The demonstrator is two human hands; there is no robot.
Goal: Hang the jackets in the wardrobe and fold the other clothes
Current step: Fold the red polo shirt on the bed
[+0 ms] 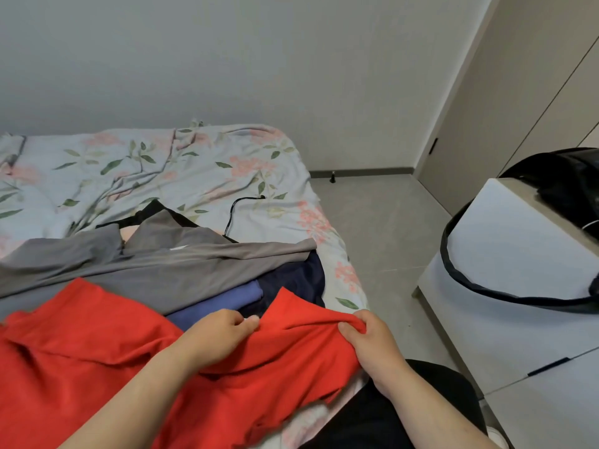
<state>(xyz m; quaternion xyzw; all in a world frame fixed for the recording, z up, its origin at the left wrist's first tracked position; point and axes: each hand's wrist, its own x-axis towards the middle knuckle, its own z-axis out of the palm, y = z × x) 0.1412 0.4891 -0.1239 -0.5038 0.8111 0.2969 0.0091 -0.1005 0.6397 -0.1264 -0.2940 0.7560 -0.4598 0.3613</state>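
Left hand: curled, pinching edge of red garment.
Right hand: pinching a bunched fold.
Folding tip: pull taut, match corners first.

Floral sheet beyond the clothes pile lies open; white cabinet apparently crowds the right.

No legible text, label, brand, number or sign appears; the small white tag on the grey garment is unreadable.
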